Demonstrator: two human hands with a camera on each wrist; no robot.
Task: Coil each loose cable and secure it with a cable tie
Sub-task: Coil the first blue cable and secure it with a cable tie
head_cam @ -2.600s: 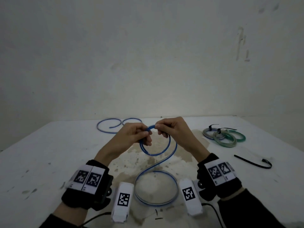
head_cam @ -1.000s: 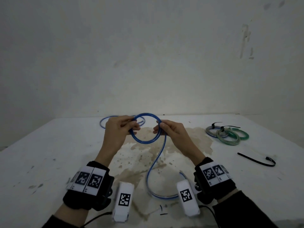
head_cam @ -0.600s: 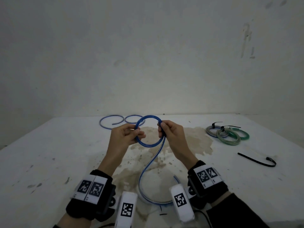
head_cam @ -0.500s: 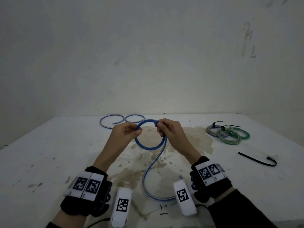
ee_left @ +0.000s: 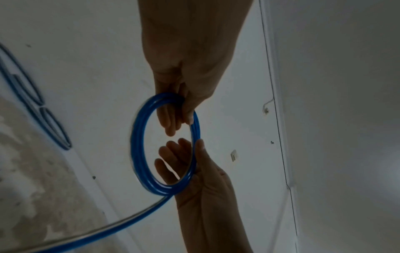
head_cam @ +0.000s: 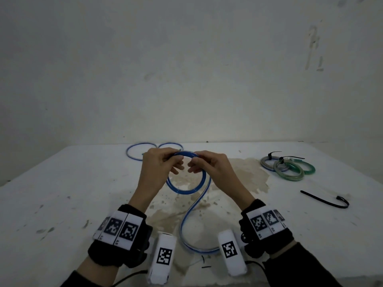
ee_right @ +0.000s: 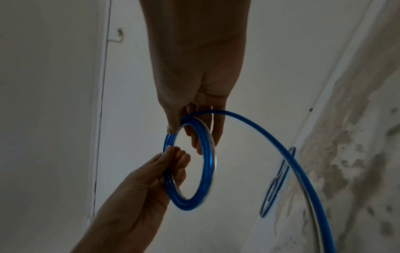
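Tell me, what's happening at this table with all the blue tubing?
A person is winding a blue cable into a coil, both the left hand and right hand gripping the loop above the table. Its loose tail still trails toward them. Three finished coils, already tied, lie to the right beside a spare black cable tie. Another loose blue cable waits at the back.

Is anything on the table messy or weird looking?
Yes: a big brownish stain spreads over the middle of the white table, under the blue cable, with flaky specks around it. It looks dried.
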